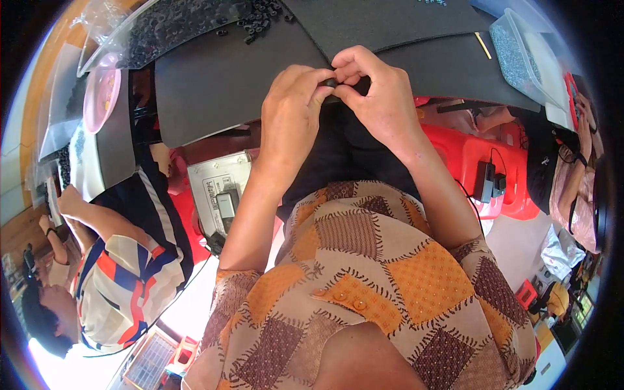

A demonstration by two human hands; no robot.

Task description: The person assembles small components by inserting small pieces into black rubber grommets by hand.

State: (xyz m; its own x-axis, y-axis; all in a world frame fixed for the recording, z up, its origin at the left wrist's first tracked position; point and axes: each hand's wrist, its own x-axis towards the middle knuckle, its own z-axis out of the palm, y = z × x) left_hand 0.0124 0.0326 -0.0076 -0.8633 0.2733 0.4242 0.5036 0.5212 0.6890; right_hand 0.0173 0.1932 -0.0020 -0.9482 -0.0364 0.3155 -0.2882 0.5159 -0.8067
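Note:
Both my hands meet above the near edge of a black mat [227, 91]. My left hand [289, 104] pinches a small black part [331, 82] between thumb and fingertips. From the other side my right hand [383, 94] comes up against it, its thumb by the part and its fingers curled in. Whatever the right fingertips hold is too small and covered to make out. Loose small black pieces [257, 23] lie on the mat beyond my left hand, spilling from a heap in a clear tray [153, 45].
At the left stands a pink bowl [97, 107]. To the right are a clear tub [517, 55] of small bluish pieces and a thin yellow stick [483, 45]. Below the table edge are a red stool [448, 156] and a pale box [211, 182]. Co-workers sit on both sides.

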